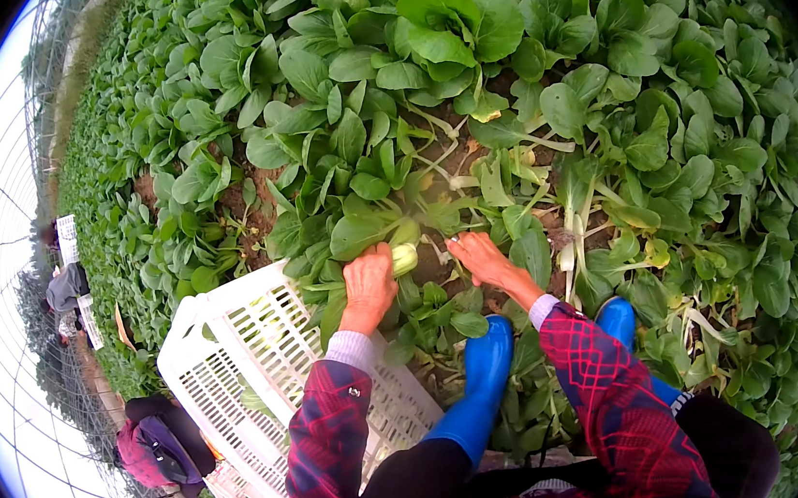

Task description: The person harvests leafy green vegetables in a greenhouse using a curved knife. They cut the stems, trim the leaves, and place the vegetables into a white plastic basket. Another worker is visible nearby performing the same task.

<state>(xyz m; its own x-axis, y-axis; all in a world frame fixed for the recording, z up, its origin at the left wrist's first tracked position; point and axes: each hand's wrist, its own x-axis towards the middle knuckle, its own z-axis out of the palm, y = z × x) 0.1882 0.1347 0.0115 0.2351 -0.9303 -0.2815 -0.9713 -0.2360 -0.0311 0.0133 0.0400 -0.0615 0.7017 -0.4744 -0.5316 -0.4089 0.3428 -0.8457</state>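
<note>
My left hand (368,287) grips a head of bok choy (404,257) with its pale green base facing right, towards my other hand. Its leaves mix with the plants around it, so where they end is hard to tell. A short gap to the right, my right hand (482,261) is curled low over the soil, with a small glint at its fingers. Whether it holds a small tool is hidden. Beside my left forearm stands a white slatted plastic crate (260,314), with some green leaves showing through its slots.
My blue rubber boots (489,356) stand among low plants. Loose leaves and pale stalks (576,230) litter the soil on the right. Dense bok choy rows (463,23) spread ahead. At left, a person (161,445) bends near the crate, and other people (67,287) work by white crates farther off.
</note>
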